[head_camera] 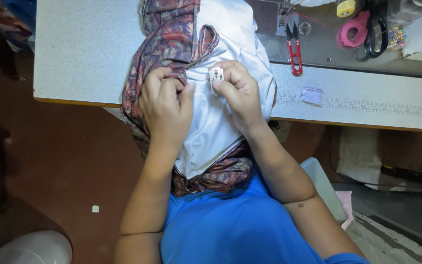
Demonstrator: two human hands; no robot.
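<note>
Centrally, a small white garment label (216, 74) is pinched between the thumb and forefinger of the right hand (239, 93), whose fingers (221, 83) are closed on it. It sits against the white lining (214, 128) of a patterned maroon garment (169, 36), just beside the bound neckline edge (199, 54). The label's long axis runs roughly upright in view, at a right angle to that edge.

Left of the label, the left hand (164, 105) has its fingers (187, 88) closed on a fold of the same garment, gripping cloth at the edge; its fingertips lie near the label, with a narrow strip of lining between them. The right hand is the nearer, since it already has the label; the left holds only the fabric.

Outward from the label, the garment drapes over the near edge of a pale speckled worktop (81, 49) and falls onto the person's lap and blue shirt (230, 225). Right of the label, red-handled thread snips (294, 49) lie on the sewing machine bed (328, 46). Farther right lie a pink ring-shaped object (353, 30), black scissors (376, 36) and a clear box of coloured pins (396, 38). A small pale fabric tag (312, 95) rests on the worktop below the snips, beside a printed ruler strip (367, 105).
</note>
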